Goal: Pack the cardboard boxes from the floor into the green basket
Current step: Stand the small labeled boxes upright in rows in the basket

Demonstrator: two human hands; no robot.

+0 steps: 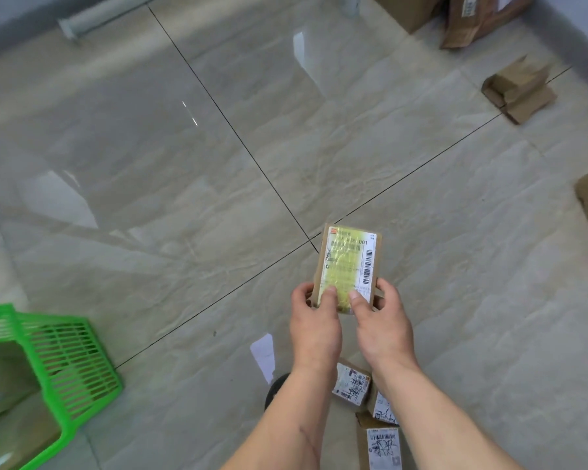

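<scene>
Head view: both hands hold one small cardboard box [348, 266] above the tiled floor [184, 164], lower centre-right of the frame. Left hand [314, 322] grips the box's lower left edge, thumb pressed on the yellowish shipping label [347, 262]. Right hand [381, 325] grips the lower right edge, thumb likewise on the label. Box face is turned up toward the camera, barcode along its right side. Green basket [65, 361] sits at lower left, well apart from the hands, with cardboard visible inside. Three labelled boxes [382, 442] lie on the floor at bottom centre, beneath the forearms. More cardboard boxes [518, 88] lie on the floor at upper right.
</scene>
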